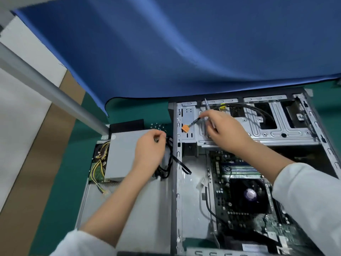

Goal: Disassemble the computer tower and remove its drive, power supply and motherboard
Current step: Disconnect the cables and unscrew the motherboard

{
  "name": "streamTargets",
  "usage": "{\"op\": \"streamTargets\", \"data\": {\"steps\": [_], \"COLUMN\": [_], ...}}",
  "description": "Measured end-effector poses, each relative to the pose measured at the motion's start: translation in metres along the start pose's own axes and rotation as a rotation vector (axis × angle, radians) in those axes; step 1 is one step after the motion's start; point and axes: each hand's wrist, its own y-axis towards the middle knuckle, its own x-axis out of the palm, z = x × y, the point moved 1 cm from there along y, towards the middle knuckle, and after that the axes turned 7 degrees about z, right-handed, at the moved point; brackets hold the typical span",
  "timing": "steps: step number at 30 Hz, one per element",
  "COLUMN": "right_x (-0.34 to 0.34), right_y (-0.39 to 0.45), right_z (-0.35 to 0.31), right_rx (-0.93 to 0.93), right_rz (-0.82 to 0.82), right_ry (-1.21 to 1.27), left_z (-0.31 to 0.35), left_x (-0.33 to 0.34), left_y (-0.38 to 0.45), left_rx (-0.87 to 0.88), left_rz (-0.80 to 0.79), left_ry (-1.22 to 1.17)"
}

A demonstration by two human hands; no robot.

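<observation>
Grey open tower (258, 137) on green mat (60, 191); right hand (224, 131) pinching cable with orange plug (186, 128), left hand (150, 152) curled over power supply (121, 156), grip unclear.

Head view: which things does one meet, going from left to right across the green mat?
Yellow wires → grey power supply → left hand → orange connector → right hand → CPU fan

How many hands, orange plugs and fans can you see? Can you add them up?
Hands: 2, the left hand and the right hand
Orange plugs: 1, the orange plug
Fans: 1, the fan
Total: 4
</observation>
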Motion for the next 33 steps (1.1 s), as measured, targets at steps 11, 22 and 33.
{"op": "streamTargets", "data": {"steps": [11,22,33], "right_x": [-0.053,0.011,0.041], "right_y": [-0.136,-0.118,-0.103], "right_z": [0.028,0.036,0.046], "right_rx": [0.025,0.145,0.183], "right_rz": [-0.154,-0.246,-0.181], "right_ry": [0.054,0.285,0.122], "left_z": [0.013,0.015,0.008], "left_x": [0.039,0.047,0.051], "left_y": [-0.094,-0.09,-0.088], "left_rx": [-0.111,-0.136,-0.093], "left_rz": [0.015,0.1,0.132], "left_ry": [-0.02,0.202,0.24]}}
